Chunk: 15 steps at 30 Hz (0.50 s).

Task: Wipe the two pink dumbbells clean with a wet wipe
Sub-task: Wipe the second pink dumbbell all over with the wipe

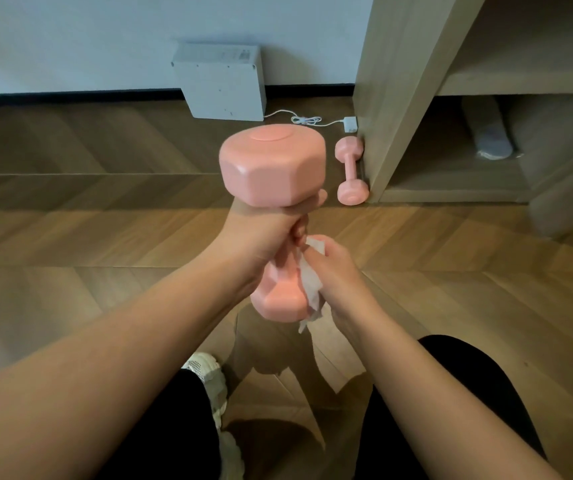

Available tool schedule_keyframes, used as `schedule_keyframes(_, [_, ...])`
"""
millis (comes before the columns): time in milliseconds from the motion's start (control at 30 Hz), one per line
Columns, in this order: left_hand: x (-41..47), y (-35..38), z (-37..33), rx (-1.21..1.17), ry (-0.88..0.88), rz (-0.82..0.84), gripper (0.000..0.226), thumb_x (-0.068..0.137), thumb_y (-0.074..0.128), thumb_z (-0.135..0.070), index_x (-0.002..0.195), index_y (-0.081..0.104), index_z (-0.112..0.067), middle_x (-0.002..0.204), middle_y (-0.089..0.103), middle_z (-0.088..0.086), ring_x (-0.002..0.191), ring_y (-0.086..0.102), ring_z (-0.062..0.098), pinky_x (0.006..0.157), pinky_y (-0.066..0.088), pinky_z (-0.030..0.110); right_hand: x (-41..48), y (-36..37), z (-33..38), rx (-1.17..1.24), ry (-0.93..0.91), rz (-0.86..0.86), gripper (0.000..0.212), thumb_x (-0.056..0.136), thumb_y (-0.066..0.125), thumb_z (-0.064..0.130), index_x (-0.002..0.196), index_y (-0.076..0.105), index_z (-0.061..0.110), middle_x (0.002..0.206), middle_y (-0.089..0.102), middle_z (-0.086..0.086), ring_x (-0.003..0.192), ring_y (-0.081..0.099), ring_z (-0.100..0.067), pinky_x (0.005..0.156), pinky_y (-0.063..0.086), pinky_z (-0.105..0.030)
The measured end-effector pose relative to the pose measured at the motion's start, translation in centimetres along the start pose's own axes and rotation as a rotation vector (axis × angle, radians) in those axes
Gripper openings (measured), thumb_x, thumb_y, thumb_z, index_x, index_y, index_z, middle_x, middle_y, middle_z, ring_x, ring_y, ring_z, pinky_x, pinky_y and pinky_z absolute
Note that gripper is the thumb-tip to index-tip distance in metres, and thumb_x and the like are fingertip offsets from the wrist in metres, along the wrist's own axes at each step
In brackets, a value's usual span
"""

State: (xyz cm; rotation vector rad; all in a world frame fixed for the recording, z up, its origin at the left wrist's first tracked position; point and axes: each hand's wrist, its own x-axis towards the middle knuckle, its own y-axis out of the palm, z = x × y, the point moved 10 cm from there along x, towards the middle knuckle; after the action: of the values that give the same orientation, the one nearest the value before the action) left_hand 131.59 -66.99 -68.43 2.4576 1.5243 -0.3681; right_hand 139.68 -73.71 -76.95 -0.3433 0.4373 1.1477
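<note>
Held pink dumbbell (273,166): raised in mid-air at the centre of the view, above the wooden floor (70,220). Its long axis stands nearly upright. The larger-looking head points up and away, flat end cap on top; the other head points down toward the person.

Left hand (264,233): fingers wrapped tightly around the handle, just under the upper head.

Right hand (333,268): fingers curled around a white wet wipe (311,282), pressing it against the right side of the lower head. A loose corner of the wipe hangs below.

Second pink dumbbell (350,169): lying on the floor, far right of the held one. Its long axis runs near to far, and it touches the side panel of a wooden shelf unit (392,98).

Background: a white box (222,81) leans against the far wall, with a white cable (307,120) just beside it.
</note>
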Motion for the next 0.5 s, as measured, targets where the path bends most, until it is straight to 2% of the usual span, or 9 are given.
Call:
schedule_keyframes(100, [0.2, -0.3, -0.1, 0.0, -0.003, -0.008, 0.031, 0.083, 0.073, -0.017, 0.058, 0.055, -0.014, 0.046, 0.047, 0.002, 0.046, 0.044, 0.018, 0.042, 0.037, 0.019, -0.3, -1.1, 0.4, -0.021, -0.062, -0.067, 0.014, 0.087, 0.07, 0.029, 0.093, 0.058, 0.03, 0.093, 0.065, 0.009, 0.088, 0.063, -0.009, 0.08, 0.057, -0.035])
schedule_keyframes(200, [0.5, -0.8, -0.6, -0.04, 0.004, -0.016, 0.024, 0.083, 0.072, -0.015, 0.066, 0.056, -0.014, 0.047, 0.047, 0.001, 0.048, 0.045, 0.018, 0.058, 0.041, 0.03, -1.1, -1.3, 1.5, -0.109, -0.168, -0.083, 0.009, 0.087, 0.069, 0.035, 0.083, 0.063, 0.029, 0.08, 0.067, 0.013, 0.08, 0.065, -0.008, 0.076, 0.06, -0.04])
schedule_keyframes(267, [0.7, -1.3, -0.8, -0.058, -0.001, -0.039, 0.022, 0.084, 0.071, -0.014, 0.068, 0.056, -0.013, 0.046, 0.046, 0.0, 0.048, 0.044, 0.018, 0.064, 0.038, 0.037, -1.9, -1.0, 2.3, -0.12, -0.248, -0.039, 0.01, 0.091, 0.064, 0.033, 0.082, 0.066, 0.034, 0.083, 0.067, 0.019, 0.085, 0.065, -0.002, 0.079, 0.06, -0.039])
schedule_keyframes(333, [1.0, -1.8, -0.8, -0.081, -0.01, -0.071, 0.026, 0.085, 0.071, -0.011, 0.066, 0.053, -0.013, 0.045, 0.043, 0.001, 0.046, 0.042, 0.019, 0.063, 0.035, 0.038, -2.9, -0.3, 3.3, -0.146, -0.358, 0.05, 0.017, 0.096, 0.055, 0.028, 0.094, 0.069, 0.038, 0.098, 0.066, 0.025, 0.099, 0.06, 0.007, 0.092, 0.053, -0.029])
schedule_keyframes(400, [1.0, -2.1, -0.8, -0.124, -0.023, -0.083, 0.029, 0.084, 0.07, -0.009, 0.062, 0.053, -0.014, 0.044, 0.041, 0.001, 0.044, 0.04, 0.018, 0.056, 0.037, 0.031, -3.6, 0.8, 4.0, -0.231, -0.445, 0.15, 0.03, 0.097, 0.047, 0.019, 0.116, 0.068, 0.029, 0.121, 0.06, 0.022, 0.115, 0.051, 0.012, 0.102, 0.041, -0.017])
schedule_keyframes(433, [1.0, -2.1, -0.8, -0.147, -0.028, -0.079, 0.03, 0.084, 0.07, -0.008, 0.06, 0.054, -0.015, 0.044, 0.04, 0.001, 0.042, 0.04, 0.017, 0.051, 0.037, 0.028, -3.7, 1.1, 4.0, -0.282, -0.456, 0.184, 0.034, 0.099, 0.044, 0.015, 0.124, 0.065, 0.023, 0.129, 0.057, 0.017, 0.121, 0.047, 0.011, 0.104, 0.037, -0.016])
schedule_keyframes(500, [0.9, -1.9, -0.7, -0.16, -0.034, -0.05, 0.034, 0.084, 0.07, -0.007, 0.055, 0.055, -0.018, 0.044, 0.041, 0.001, 0.041, 0.041, 0.016, 0.048, 0.039, 0.024, -3.3, 1.6, 3.7, -0.338, -0.42, 0.237, 0.037, 0.103, 0.039, 0.013, 0.132, 0.06, 0.018, 0.139, 0.053, 0.009, 0.126, 0.047, 0.002, 0.106, 0.041, -0.027])
